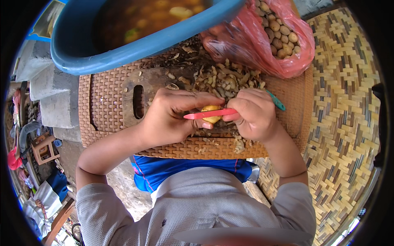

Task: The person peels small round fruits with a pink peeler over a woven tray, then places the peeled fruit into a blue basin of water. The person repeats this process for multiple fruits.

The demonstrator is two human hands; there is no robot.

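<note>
My left hand (163, 115) grips a small peeled yellow potato (211, 108) between thumb and fingers. In my right hand (257, 118) is a red-handled peeler (197, 116), its long part lying across the potato. A teal handle (278, 101) sticks out just beyond my right knuckles; the rest of that tool is hidden. Both hands are above a worn wooden board (128, 112) with a slot-shaped handle hole. Potato peelings (231, 80) are heaped on it beyond my hands. Beneath lies a brown woven-pattern tabletop (104, 113), with a few scraps near its front edge.
A blue tub (147, 49) of brownish water holds several potatoes (181, 13) at the back. To its right, a red plastic bag (303, 58) lies open around small unpeeled potatoes (281, 35). Woven bamboo matting (341, 101) borders the right; concrete blocks (58, 107) stand left.
</note>
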